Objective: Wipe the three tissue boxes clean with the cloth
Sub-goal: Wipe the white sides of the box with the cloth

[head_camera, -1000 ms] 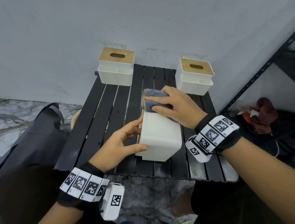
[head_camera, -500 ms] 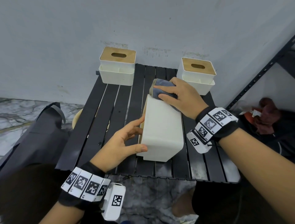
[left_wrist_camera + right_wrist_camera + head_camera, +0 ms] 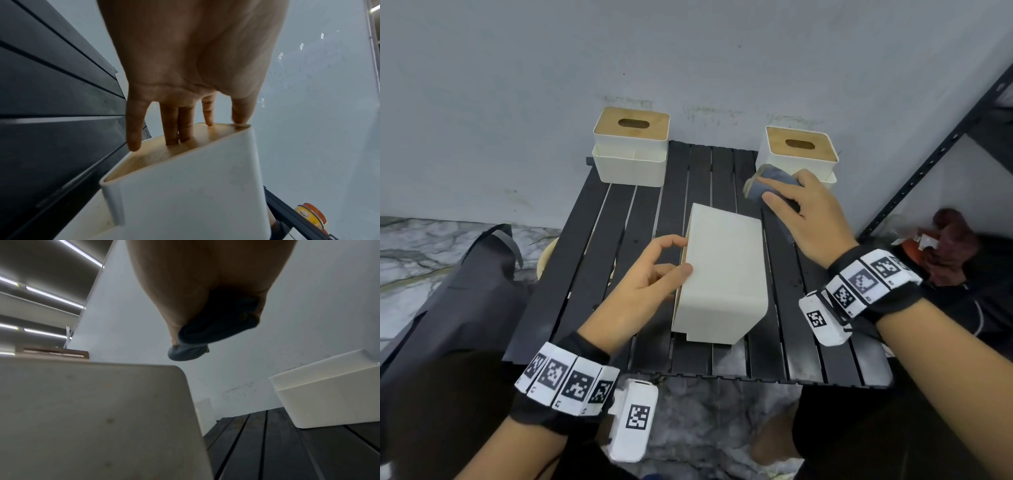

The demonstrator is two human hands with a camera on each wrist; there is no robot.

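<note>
White plastic tissue box [image 3: 722, 274] lies tipped on its side at mid-surface [image 3: 640, 219], long axis running near to far, wooden lid facing left. Left hand [image 3: 640, 291] braces it, straight fingertips [image 3: 172, 139] on the lid. Right hand [image 3: 808, 219] grips a folded grey-blue cloth [image 3: 770, 185], clear of the box; its fingers are largely hidden. Two upright boxes [image 3: 630, 147] [image 3: 801, 154] stand at the far corners.

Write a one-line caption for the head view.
Left hand steadies a tipped tissue box on the slatted table while the right hand holds the cloth clear.
</note>
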